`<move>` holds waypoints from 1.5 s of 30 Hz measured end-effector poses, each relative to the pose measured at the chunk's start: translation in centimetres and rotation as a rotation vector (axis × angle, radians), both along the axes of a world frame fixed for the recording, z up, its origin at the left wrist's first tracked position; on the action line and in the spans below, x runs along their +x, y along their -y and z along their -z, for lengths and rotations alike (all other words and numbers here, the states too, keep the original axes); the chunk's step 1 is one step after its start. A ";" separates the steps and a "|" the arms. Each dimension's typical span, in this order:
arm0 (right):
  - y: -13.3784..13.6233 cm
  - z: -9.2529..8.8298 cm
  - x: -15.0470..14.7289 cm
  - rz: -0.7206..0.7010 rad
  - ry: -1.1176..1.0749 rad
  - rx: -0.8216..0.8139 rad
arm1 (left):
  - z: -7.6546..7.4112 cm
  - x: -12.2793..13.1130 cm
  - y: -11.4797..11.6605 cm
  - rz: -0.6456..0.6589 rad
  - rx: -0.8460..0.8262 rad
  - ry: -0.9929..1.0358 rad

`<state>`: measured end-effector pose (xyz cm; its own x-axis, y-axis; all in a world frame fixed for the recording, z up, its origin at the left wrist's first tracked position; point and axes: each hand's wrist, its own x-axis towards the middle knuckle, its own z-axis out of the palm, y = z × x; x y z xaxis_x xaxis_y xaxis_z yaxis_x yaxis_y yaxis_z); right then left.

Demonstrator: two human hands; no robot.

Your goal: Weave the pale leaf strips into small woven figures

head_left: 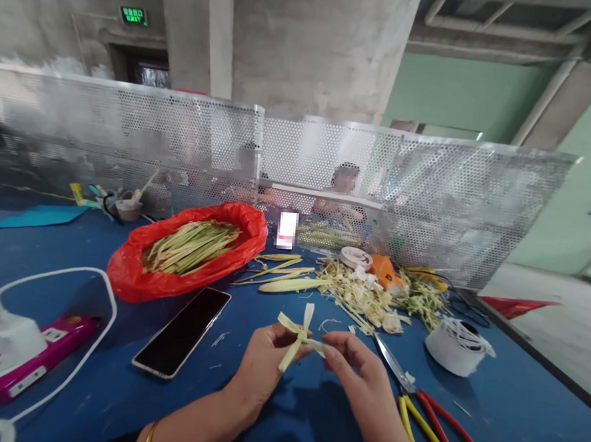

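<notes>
My left hand [262, 366] and my right hand [360, 378] meet low in the middle of the view, above a blue table [73, 247]. Between them they pinch a small knot of pale green leaf strips [299, 338], whose ends stick up and down like a cross. The left fingers close on its left side, the right fingertips on its right end. A gold bangle [150, 437] sits on my left wrist.
A red bag of leaf strips [188, 249] lies behind, a dark phone [182, 331] to the left, a pink power strip with white charger [27, 354] far left. Scissors [417, 402], a white roll [455, 347] and leaf scraps [366, 295] lie right. A perforated metal screen [427, 189] stands behind, with people beyond it.
</notes>
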<state>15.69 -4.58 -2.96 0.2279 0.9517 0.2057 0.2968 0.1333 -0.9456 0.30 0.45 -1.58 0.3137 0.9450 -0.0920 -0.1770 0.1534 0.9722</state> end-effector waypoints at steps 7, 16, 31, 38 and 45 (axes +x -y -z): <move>-0.2 -0.1 -0.6 -0.007 0.097 -0.049 | -0.3 -0.1 0.0 0.033 -0.004 -0.173; -0.9 -0.2 0.0 0.029 -0.094 -0.039 | 0.6 -0.2 -1.1 0.042 -0.057 -0.204; -0.2 -0.3 0.2 0.124 -0.488 -0.035 | -0.4 0.0 -0.5 0.019 -0.103 -0.073; -0.3 -0.5 0.4 -0.007 -0.194 -0.034 | 0.3 -0.1 -0.4 0.069 -0.041 -0.064; -0.7 -0.2 -0.2 -0.044 -0.051 -0.017 | -0.4 -0.3 -0.3 0.109 0.061 -0.165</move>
<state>15.48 -3.84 -2.80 0.1960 0.9643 0.1783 0.2423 0.1286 -0.9616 -0.02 0.79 -1.14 0.4001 0.9116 -0.0945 -0.0005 0.1033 0.9946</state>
